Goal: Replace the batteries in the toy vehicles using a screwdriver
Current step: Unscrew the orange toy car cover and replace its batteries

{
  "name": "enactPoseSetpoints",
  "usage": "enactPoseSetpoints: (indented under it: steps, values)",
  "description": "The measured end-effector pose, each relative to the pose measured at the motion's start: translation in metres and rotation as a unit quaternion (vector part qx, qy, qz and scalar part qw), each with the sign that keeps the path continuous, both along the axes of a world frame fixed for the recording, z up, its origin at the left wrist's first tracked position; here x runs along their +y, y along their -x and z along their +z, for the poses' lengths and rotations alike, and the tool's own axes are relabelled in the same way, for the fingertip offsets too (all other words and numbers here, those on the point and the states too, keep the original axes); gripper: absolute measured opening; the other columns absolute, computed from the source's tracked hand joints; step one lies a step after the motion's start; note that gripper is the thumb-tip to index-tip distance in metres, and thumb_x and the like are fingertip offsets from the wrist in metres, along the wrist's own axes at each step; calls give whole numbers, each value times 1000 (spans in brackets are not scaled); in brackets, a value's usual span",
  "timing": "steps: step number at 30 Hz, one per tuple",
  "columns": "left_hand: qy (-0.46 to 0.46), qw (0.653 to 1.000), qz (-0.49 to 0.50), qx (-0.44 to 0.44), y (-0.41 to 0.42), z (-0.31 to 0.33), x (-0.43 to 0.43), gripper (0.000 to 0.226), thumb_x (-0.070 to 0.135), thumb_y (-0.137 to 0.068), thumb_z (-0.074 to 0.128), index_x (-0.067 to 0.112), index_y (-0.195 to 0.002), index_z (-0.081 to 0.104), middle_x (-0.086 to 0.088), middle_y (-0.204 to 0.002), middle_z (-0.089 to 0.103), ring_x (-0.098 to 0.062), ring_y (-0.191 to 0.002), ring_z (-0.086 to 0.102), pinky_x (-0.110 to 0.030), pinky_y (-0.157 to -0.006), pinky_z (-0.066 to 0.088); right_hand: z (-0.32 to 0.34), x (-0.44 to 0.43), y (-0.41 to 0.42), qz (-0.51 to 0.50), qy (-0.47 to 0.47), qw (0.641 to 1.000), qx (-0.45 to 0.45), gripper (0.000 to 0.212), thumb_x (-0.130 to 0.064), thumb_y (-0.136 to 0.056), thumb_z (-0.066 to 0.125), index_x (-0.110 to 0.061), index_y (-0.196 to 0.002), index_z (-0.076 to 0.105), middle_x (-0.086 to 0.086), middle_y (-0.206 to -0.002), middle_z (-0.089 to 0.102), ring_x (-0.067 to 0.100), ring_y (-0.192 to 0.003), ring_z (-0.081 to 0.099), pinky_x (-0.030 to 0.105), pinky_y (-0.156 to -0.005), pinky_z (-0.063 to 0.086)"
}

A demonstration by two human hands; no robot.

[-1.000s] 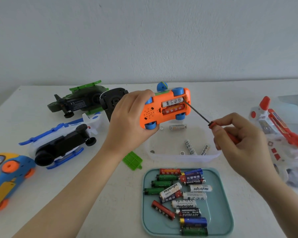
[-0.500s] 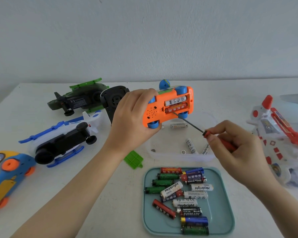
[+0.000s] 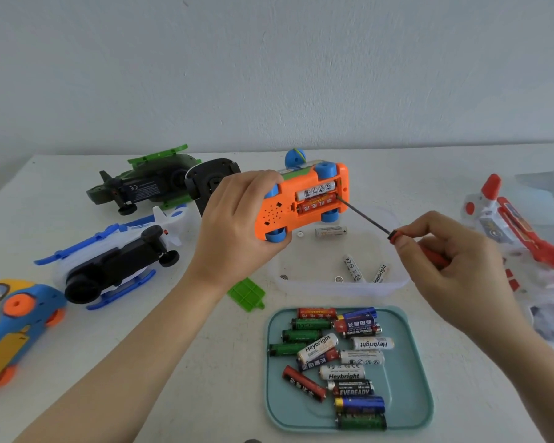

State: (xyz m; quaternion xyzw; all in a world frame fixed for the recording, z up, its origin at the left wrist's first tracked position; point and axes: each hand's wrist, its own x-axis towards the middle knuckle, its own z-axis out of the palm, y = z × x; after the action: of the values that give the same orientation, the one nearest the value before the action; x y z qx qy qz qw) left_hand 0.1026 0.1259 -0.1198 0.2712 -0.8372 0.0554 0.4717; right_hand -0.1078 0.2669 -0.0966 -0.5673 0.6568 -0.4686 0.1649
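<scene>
My left hand grips an orange toy car with blue wheels, held above the table with its underside facing me. Its battery bay is open and shows a white battery above a red one. My right hand pinches the red handle of a thin screwdriver. The tip sits at the right end of the red battery. A green battery cover lies on the table below the car.
A teal tray holds several batteries at the front. Behind it a clear tub holds three batteries and small screws. Green helicopter, blue-white helicopter and blue-orange car lie left; a red-white plane lies right.
The screwdriver tip swung from the bay's right edge down below the red battery, then back up to that battery's right end. My left hand tilted the car slightly.
</scene>
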Motion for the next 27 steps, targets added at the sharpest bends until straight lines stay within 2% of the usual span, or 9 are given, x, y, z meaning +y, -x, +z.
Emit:
enactPoseSetpoints:
  steps: [6,9,11,13,18,22,27]
  values:
    - [45,999,-8,-4,7,-2,1,37,14,-74,61,8,-110,51,-14,-97,64,-22,-91,53,-25,-87,39,9,2,-10,-17,-41,998,-50,16,-15,-88,57,-11,-73,61,24,-46,48,9,-34,26,12,-37,21]
    - [39,999,-15,-3,8,-2,0,32,19,-80,54,9,-110,50,-14,-97,64,-21,-92,52,-23,-89,37,7,0,-1,-23,-54,990,-129,20,-9,-90,58,-11,-70,60,15,-42,45,11,-38,23,15,-37,21]
    - [31,999,-13,-4,7,-2,-2,35,16,-77,59,9,-110,50,-13,-98,63,-21,-93,52,-21,-90,36,7,-1,9,-16,-65,982,-178,24,-3,-90,58,-9,-68,60,8,-43,44,11,-38,25,15,-37,21]
    - [29,999,-13,-9,5,-2,-4,42,12,-71,66,8,-111,51,-13,-99,63,-22,-94,52,-21,-90,36,7,-1,15,-4,-75,977,-201,24,-1,-91,56,-7,-68,59,8,-44,41,9,-38,26,14,-38,22]
    - [44,999,-25,-20,5,-4,-6,39,12,-76,63,9,-112,49,-14,-104,63,-24,-98,53,-26,-90,39,5,-1,24,14,-90,975,-203,20,-3,-91,56,-1,-71,58,13,-48,38,10,-40,27,14,-38,23]
    - [62,997,-41,-34,3,-10,-8,29,18,-87,53,10,-115,49,-6,-116,50,-27,-106,54,-29,-98,39,6,2,26,38,-112,977,-177,19,-5,-88,57,-5,-69,61,8,-45,44,8,-40,30,11,-39,26]
    - [61,997,-36,-44,4,-14,-6,32,17,-85,57,11,-116,50,-5,-117,49,-27,-107,54,-30,-98,39,10,3,20,44,-115,983,-135,15,-7,-89,57,-9,-76,63,8,-45,52,4,-36,31,9,-39,27]
